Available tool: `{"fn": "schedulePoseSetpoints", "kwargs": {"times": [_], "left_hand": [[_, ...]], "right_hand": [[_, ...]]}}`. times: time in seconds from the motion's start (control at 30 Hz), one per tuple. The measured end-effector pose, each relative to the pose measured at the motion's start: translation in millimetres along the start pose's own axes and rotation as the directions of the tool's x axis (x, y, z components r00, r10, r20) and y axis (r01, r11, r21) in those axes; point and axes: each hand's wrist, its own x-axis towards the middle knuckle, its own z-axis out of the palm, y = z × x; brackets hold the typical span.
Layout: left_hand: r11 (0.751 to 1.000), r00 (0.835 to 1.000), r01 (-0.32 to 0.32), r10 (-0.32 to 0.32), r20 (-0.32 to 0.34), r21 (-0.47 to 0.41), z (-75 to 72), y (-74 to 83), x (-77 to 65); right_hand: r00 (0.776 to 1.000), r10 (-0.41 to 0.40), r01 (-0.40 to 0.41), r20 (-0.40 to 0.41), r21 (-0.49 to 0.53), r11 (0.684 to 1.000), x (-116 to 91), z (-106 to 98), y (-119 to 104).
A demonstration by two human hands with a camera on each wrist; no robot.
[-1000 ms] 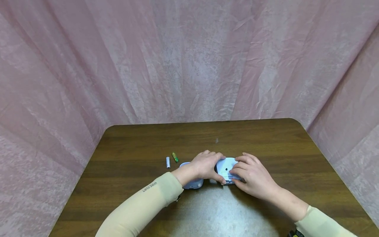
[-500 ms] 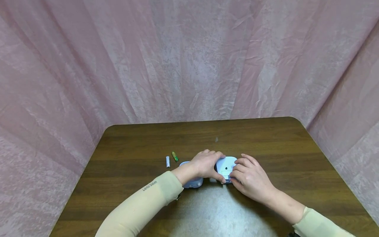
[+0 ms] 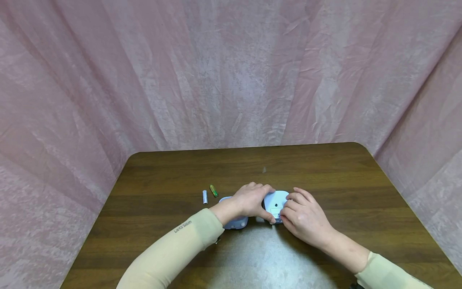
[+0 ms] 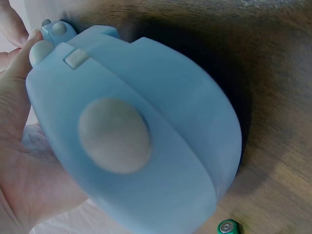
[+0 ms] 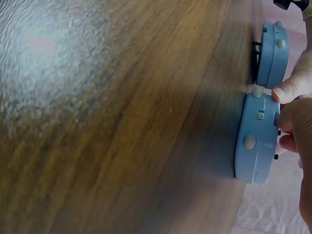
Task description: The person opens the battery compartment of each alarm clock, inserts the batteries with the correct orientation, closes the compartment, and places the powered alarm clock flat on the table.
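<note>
A light blue, rounded device (image 3: 280,197) with grey knobs lies back side up, showing a small dark hole and a battery compartment. My left hand (image 3: 250,200) grips its left part, thumb at the near edge and fingers at the far one. Bent fingers of my right hand (image 3: 304,216) gather over the compartment and hide part of it; in the right wrist view, fingertips touch the device's (image 5: 258,146) upper edge. A second similar device (image 3: 236,223) sits under my left wrist, partly covered, and looms large in the left wrist view (image 4: 161,107).
Left of the devices lie a white battery (image 3: 205,197) and a green battery (image 3: 213,191), side by side and apart. The brown wooden table (image 3: 173,168) has rounded far corners. Pink curtains (image 3: 231,80) hang behind it and along both sides.
My right hand's fingers have drawn closer together and moved slightly left and down onto the compartment. The left hand, both devices and the batteries stay in place.
</note>
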Motion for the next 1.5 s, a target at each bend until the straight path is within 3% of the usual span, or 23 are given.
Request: {"fn": "schedulePoseSetpoints", "kwargs": {"times": [0.93, 1.5], "left_hand": [[1.000, 1.000, 0.005, -0.005, -0.005, 0.002, -0.7, 0.9, 0.5], [1.000, 1.000, 0.004, -0.004, -0.004, 0.016, -2.7, 1.8, 0.5]], "right_hand": [[0.999, -0.041, 0.040, -0.011, -0.052, 0.998, 0.0, 2.8, -0.8], [0.996, -0.067, 0.063, -0.064, -0.067, 0.996, 4.4, 3.1, 3.1]]}}
